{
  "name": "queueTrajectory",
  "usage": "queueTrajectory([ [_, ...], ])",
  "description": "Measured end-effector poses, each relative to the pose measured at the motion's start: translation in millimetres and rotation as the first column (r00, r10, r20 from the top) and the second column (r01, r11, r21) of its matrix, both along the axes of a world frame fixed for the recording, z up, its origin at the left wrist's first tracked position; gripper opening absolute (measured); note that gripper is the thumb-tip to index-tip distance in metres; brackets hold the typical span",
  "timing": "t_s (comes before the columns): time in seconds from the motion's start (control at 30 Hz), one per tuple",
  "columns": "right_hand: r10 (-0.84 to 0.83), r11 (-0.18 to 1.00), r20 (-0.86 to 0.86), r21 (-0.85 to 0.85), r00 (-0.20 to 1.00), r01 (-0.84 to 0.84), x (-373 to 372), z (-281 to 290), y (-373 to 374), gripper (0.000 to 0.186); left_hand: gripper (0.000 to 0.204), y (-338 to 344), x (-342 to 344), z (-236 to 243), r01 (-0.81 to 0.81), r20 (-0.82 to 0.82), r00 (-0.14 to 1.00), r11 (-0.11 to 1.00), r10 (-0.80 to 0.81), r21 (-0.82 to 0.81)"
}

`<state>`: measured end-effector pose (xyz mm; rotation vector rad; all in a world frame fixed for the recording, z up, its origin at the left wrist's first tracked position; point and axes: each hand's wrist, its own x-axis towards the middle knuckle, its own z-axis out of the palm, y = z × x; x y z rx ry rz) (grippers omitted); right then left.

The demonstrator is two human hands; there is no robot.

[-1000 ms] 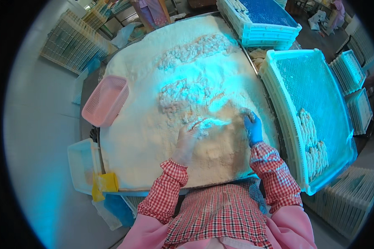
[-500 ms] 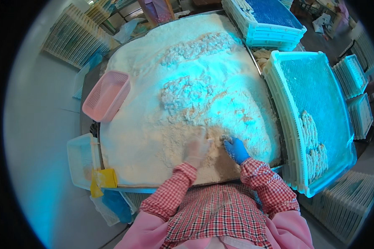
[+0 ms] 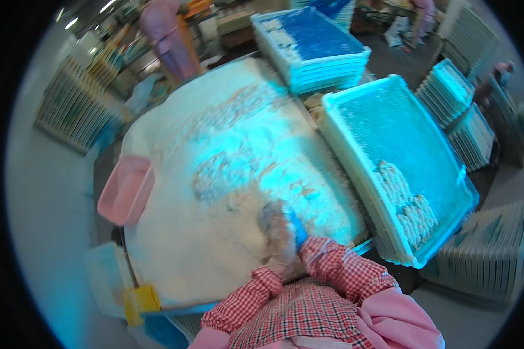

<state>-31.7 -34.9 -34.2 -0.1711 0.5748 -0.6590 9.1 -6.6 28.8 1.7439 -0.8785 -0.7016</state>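
Note:
My left hand [image 3: 280, 239], in a pale, powder-dusted glove, and my right hand [image 3: 297, 227], in a blue glove, are pressed together low over the near part of the table. Both are closed and somewhat blurred; what lies between the palms is hidden. Below and around them spreads a thick layer of white, flour-like powder [image 3: 174, 227], with lumpy pieces [image 3: 221, 171] coated in it beyond my hands. To the right, a large tray [image 3: 364, 192] holds several rows of white-coated pieces [image 3: 416, 221] at its near end.
A pink basket [image 3: 127, 192] sits at the table's left edge. A yellow cloth [image 3: 141, 303] hangs at the near left corner beside a clear bin [image 3: 105, 273]. Stacked trays [image 3: 326, 67] stand at the back right. Another person [image 3: 166, 38] stands beyond the table.
My hands, apart in the powder before, have come together. The view has tilted up and turned right, so the table appears lower and further left and more of the room shows.

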Motion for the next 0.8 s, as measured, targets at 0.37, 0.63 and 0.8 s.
queueTrajectory([
  [0.37, 0.136, 0.99, 0.112, 0.027, 0.984, -0.139, -19.4, 34.4, -43.1, 0.055, 0.054, -35.6, 53.2, -25.7, 0.203, 0.399, 0.901, 0.978, -0.17, -0.042],
  [0.63, 0.192, 0.937, -0.393, -0.199, 0.899, -0.287, -127.0, 220.0, -150.0, 0.029, 0.055, -30.2, 81.0, -31.5, 0.169, 0.542, 0.835, 0.983, -0.101, -0.078],
  [0.8, 0.142, 0.885, -0.591, -0.283, 0.794, -0.369, -189.8, 256.6, -218.9, 0.033, 0.056, 22.4, 125.4, -89.1, -0.095, 0.433, 0.899, 0.995, 0.066, 0.044],
])
